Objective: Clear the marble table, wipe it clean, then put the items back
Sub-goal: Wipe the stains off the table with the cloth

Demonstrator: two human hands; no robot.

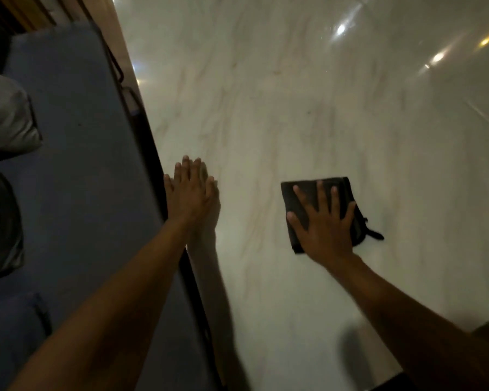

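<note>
The white marble table (294,108) with faint brown veins fills most of the view, and no items stand on the part I see. A dark folded cloth (308,193) lies flat on it at the lower right. My right hand (323,221) presses down on the cloth, fingers spread flat over it, not gripping. My left hand (188,193) rests flat at the table's left edge with fingers together and holds nothing; its reflection shows in the glossy surface beside it.
A blue cushioned seat (76,165) runs along the table's left side, with a grey cushion (6,117) at the far left. A dark metal frame (141,128) lines the table's left edge. Ceiling lights reflect at the upper right of the marble.
</note>
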